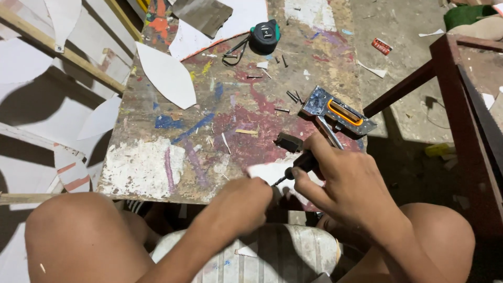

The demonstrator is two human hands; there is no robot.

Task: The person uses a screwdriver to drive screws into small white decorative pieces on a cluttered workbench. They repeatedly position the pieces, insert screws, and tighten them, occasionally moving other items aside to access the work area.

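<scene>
my right hand grips a screwdriver, tip on the white piece pinched by my left hand. stapler idle at 1 o'clock; work unfinished.

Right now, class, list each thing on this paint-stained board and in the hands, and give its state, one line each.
Right hand: closed around a dark-handled tool.
Dark-handled tool: held slanted, tip toward the white piece.
Left hand: gripping the white piece at the board's edge.
White piece: lying flat, partly covered.
Staple gun: lying on the board, unheld.
Tape measure: closed, strap loose.
Leaf-shaped white cutout: lying flat.
Nails: scattered loose.
</scene>
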